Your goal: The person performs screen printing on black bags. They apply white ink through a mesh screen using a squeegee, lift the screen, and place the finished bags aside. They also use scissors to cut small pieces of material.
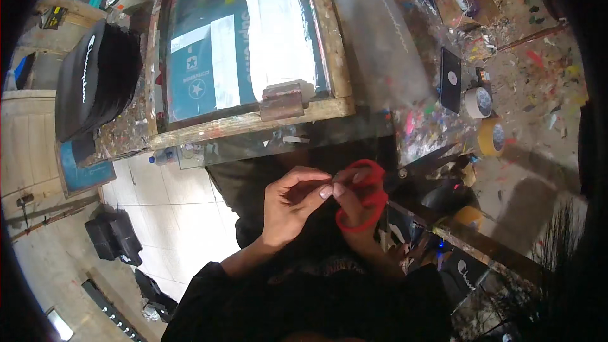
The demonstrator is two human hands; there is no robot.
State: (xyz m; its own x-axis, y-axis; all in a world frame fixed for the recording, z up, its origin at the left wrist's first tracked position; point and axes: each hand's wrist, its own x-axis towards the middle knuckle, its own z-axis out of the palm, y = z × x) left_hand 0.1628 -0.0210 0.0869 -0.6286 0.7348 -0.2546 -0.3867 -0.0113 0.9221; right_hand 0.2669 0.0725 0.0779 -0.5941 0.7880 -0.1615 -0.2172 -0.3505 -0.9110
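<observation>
My left hand and my right hand meet in front of my dark clothes, thumbs and fingertips pinched together. Whatever lies between the tips is too small to make out. A red ring, perhaps a roll of tape, loops around my right hand. Just beyond my hands is a wooden-framed printing screen with a teal mesh. Thick white ink covers a broad strip of it, and pale tape strips lie beside that. A stained block sits at its near edge.
Left of the screen lies a stack of black printed pieces. On the paint-spattered table at right are a dark phone-like slab, a white tape roll and a tan tape roll. A glass edge juts out toward me.
</observation>
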